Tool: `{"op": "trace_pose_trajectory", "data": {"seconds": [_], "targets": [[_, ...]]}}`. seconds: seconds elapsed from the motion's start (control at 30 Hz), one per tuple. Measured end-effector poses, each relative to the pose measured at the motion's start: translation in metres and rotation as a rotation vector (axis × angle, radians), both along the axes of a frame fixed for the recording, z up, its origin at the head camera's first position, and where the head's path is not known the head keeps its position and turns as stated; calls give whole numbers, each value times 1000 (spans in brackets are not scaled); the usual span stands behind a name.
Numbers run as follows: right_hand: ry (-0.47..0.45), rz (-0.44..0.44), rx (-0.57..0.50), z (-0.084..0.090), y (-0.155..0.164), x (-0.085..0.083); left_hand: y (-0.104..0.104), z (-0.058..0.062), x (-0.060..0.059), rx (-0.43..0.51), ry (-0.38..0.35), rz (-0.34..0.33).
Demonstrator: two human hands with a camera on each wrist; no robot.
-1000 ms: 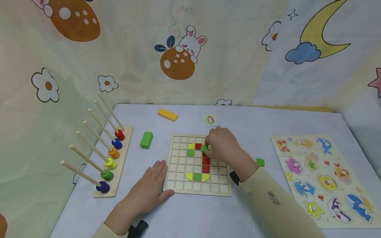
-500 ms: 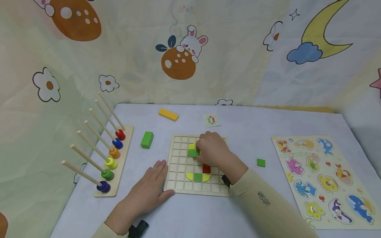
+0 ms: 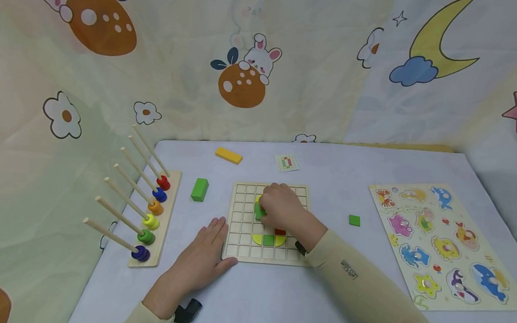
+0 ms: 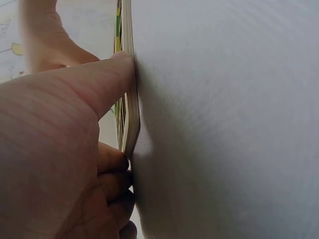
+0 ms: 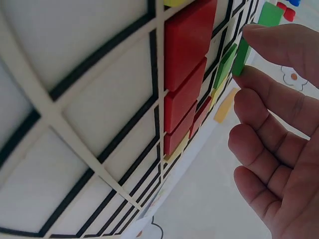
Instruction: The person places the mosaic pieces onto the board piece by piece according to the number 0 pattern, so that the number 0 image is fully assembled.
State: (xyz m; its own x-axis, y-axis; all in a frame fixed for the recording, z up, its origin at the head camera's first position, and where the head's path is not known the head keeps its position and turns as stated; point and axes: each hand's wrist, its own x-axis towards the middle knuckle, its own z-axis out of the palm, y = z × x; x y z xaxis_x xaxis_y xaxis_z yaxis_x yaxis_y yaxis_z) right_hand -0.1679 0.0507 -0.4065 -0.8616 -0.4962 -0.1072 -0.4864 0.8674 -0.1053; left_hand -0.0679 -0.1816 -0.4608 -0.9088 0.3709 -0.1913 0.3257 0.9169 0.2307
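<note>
My right hand (image 3: 284, 208) hovers over the wooden grid board (image 3: 240, 250), pinching a green square tile (image 5: 242, 56) between thumb and index finger. The pinched tile stands on edge in the right wrist view, close to another green tile (image 5: 226, 65) that sits in the grid. A column of red tiles (image 5: 188, 47) lies in the board, mostly hidden by the hand in the head view. Lower on the grid, a green tile (image 3: 268, 240) has a yellow rounded piece on each side. My left hand (image 3: 203, 250) rests flat on the table, its thumb (image 4: 112, 74) touching the board's edge.
To the left stands a peg rack (image 3: 173, 188) with coloured rings. A green block (image 3: 199, 190), a yellow block (image 3: 229, 155) and a small pattern card (image 3: 287, 163) lie beyond the board. Rightward are a loose green tile (image 3: 354, 220) and a sea-animal puzzle (image 3: 414, 252).
My right hand has moved left and slightly nearer across the board, carrying the green tile from the upper right of the pattern to its left side. The left hand stays put.
</note>
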Motion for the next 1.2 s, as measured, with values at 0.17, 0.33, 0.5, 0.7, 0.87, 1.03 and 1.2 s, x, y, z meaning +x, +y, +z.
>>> {"op": "trace_pose_trajectory", "data": {"seconds": [0.17, 0.33, 0.5, 0.7, 0.87, 1.03, 1.2], "targets": [[-16, 11, -3, -2, -2, 0, 0, 0, 0, 0, 2, 1], [-28, 16, -7, -3, -3, 1, 0, -1, -1, 1, 4, 3], [-34, 11, -13, -3, -4, 2, 0, 0, -1, 0, 3, 3], [-28, 15, -4, -2, -4, 2, 0, 0, -1, 0, 1, 1], [-33, 13, -13, -2, -4, 2, 0, 0, 0, 3, 1, -1], [-39, 7, -34, -4, -4, 2, -1, -1, -1, 0, 5, -2], [-45, 8, -49, -5, -2, 1, -1, -1, -1, 0, 4, -3]]}}
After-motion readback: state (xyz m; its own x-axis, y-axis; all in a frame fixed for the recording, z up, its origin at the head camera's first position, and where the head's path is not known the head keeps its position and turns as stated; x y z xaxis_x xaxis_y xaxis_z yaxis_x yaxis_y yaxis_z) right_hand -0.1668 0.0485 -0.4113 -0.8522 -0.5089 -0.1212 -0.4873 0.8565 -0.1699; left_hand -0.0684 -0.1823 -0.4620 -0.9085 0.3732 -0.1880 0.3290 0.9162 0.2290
